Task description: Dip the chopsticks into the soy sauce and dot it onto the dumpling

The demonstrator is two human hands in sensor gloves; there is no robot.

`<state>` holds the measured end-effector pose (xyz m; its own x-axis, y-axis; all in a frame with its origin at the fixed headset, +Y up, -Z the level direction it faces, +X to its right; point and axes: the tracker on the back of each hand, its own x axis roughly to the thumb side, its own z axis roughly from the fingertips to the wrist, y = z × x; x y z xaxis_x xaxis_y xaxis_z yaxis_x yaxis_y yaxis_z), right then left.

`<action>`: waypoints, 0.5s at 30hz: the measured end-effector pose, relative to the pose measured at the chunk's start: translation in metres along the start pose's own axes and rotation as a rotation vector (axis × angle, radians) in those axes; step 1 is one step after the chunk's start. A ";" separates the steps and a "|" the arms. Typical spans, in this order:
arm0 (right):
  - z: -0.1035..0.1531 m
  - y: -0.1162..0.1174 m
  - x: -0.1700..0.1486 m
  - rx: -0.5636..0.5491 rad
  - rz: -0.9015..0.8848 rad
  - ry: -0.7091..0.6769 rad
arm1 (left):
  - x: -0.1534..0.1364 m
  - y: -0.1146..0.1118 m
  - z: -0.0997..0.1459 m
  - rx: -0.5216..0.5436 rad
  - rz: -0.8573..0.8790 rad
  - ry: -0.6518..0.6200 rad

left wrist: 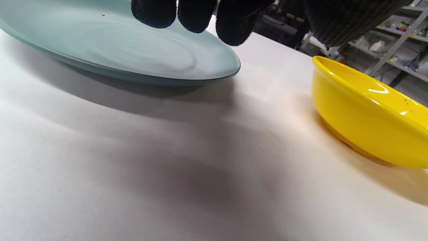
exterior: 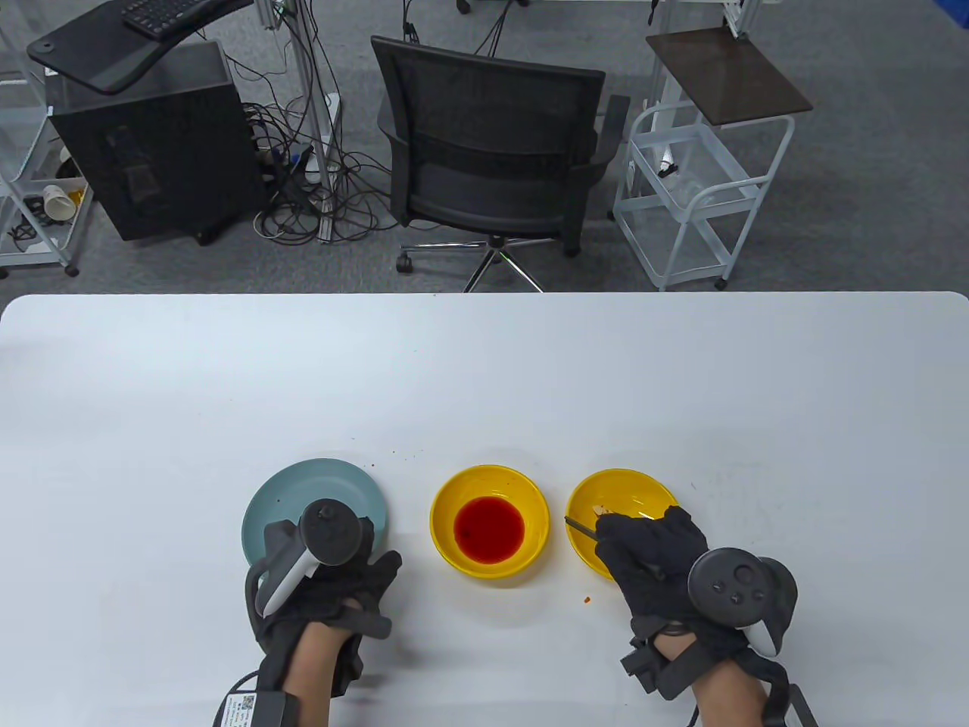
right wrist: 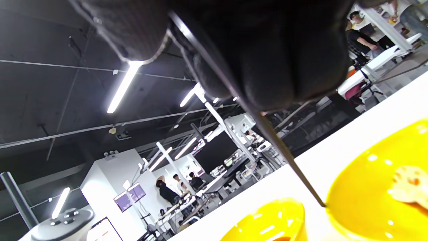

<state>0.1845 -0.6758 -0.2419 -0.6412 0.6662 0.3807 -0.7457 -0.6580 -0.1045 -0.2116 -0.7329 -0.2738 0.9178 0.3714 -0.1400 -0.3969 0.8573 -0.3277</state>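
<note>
A yellow bowl holds red sauce at the table's front middle. A second yellow bowl to its right holds a pale dumpling, mostly hidden by my right hand. My right hand grips dark chopsticks whose tips point left over that bowl's left rim. In the right wrist view the chopsticks reach the rim of the dumpling bowl, with the dumpling at the right. My left hand rests over the near edge of a grey-blue plate; its fingertips hang above the plate, holding nothing.
The sauce bowl stands to the right of the plate. A small red speck lies on the table in front of the dumpling bowl. A black office chair and a white cart stand beyond the table's far edge.
</note>
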 end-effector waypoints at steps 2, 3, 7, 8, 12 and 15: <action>0.000 0.001 0.002 0.003 0.011 -0.005 | 0.000 0.000 0.000 -0.003 0.003 0.001; 0.000 0.001 0.002 0.002 0.017 -0.007 | 0.000 0.000 0.000 -0.003 0.004 0.002; 0.001 0.002 0.003 0.004 0.011 -0.012 | 0.000 0.000 0.000 -0.003 0.004 0.002; 0.000 0.003 0.003 0.007 0.005 -0.015 | 0.000 0.000 0.000 -0.003 0.004 0.001; 0.000 0.005 0.004 0.022 0.015 -0.022 | 0.000 0.000 0.000 -0.004 0.002 0.001; 0.000 0.009 0.006 0.041 0.010 -0.042 | 0.000 0.000 0.000 -0.001 -0.002 0.002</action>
<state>0.1740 -0.6775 -0.2400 -0.6398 0.6446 0.4185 -0.7307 -0.6789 -0.0714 -0.2117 -0.7331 -0.2737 0.9187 0.3690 -0.1407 -0.3949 0.8579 -0.3288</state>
